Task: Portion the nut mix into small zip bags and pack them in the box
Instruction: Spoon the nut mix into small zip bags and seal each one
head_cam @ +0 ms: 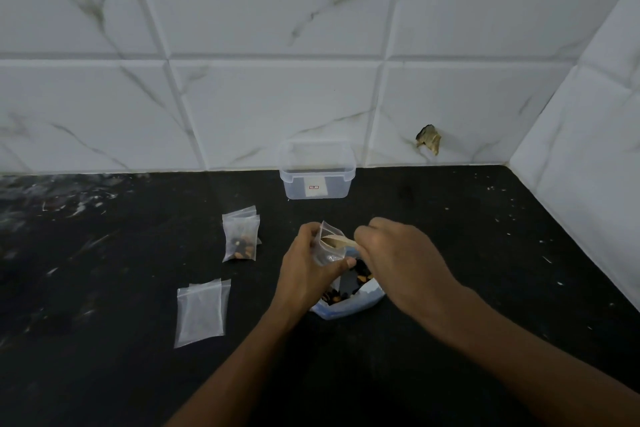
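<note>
Both hands: left grips small zip bag, right pinches wooden scoop inside.

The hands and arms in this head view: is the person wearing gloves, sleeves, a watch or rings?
Nothing is worn that shows. The left hand and right hand are bare, without gloves, and no ring is visible. Both forearms are uncovered down to the frame's bottom edge, with no sleeve, watch or bracelet.

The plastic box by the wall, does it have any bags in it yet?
Empty, it seems. The clear plastic box stands lidless and nothing shows through its walls; the filled bags lie outside on the counter.
</note>
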Demonstrator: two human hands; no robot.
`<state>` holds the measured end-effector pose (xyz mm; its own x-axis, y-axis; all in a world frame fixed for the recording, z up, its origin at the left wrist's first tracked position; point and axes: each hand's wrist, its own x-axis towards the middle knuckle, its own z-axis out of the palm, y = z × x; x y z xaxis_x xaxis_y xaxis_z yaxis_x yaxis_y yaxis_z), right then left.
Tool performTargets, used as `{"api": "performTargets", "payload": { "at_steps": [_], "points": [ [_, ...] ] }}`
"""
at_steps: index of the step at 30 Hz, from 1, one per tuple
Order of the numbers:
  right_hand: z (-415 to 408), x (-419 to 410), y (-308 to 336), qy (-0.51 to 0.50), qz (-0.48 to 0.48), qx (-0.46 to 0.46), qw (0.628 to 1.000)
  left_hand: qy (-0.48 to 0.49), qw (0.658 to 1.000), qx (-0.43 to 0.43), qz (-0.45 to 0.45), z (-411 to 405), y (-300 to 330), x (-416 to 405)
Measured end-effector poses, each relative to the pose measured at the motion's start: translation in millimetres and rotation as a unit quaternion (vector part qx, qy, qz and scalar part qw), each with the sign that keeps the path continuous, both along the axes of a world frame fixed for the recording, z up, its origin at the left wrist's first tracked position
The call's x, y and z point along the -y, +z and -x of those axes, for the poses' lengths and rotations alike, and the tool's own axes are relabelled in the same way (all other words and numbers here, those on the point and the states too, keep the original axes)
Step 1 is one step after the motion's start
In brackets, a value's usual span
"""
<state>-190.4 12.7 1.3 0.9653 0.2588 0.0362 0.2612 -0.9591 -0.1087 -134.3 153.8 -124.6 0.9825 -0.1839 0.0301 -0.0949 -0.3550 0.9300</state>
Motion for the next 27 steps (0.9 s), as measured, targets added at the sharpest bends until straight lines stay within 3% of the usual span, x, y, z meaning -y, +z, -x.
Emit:
{"api": "performTargets", "payload": {
  "at_steps": [6,12,18,22,25,27],
  "points": [
    [5,2,0,0.020,0.025,0.058,0.998,-0.001,1.000,-0.004,0.022,4,5,-4],
    [-8,26,20,-0.080,-0.104,0.049,0.990,0.010,0.999,-0.008,0.046,9,5,-18],
    [-40,44,-49,-0.148,0.030,-0.111,0.982,-0.019,0.998,-0.022,0.064,14,-8,-33],
    [-75,19,-70,-0.231,0.123,-0.340,0.903,-0.043,0.994,-0.063,0.073,12,-17,-34],
    [-87,15,-80,-0.232,0.106,-0.347,0.902,-0.062,0.991,-0.086,0.076,10,-21,-35],
    [-80,20,-85,-0.199,0.092,-0.310,0.925,-0.067,0.990,-0.092,0.078,9,-21,-35]
  ]
}}
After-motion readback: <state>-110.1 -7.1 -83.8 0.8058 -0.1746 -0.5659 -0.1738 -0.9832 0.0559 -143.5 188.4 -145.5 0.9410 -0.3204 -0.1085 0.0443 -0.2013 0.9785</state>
